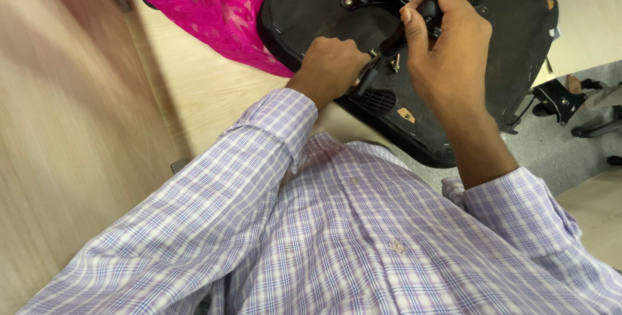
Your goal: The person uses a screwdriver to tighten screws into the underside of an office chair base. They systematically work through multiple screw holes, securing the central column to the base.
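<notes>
Pink lace fabric (214,4) at eleven o'clock, then the left hand (330,65) fisted on the black upturned seat pan (518,36) to steady it, a loose bolt (396,62) between, the right hand (447,43) at one o'clock clamped around a black-handled tool (405,33).

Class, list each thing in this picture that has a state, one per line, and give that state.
Chair seat: upside down on the table, underside showing.
Screw: standing up, not driven in.
Tool handle: gripped, tilted.
Left hand: closed on a black part.
Right hand: closed on the tool handle.
</notes>
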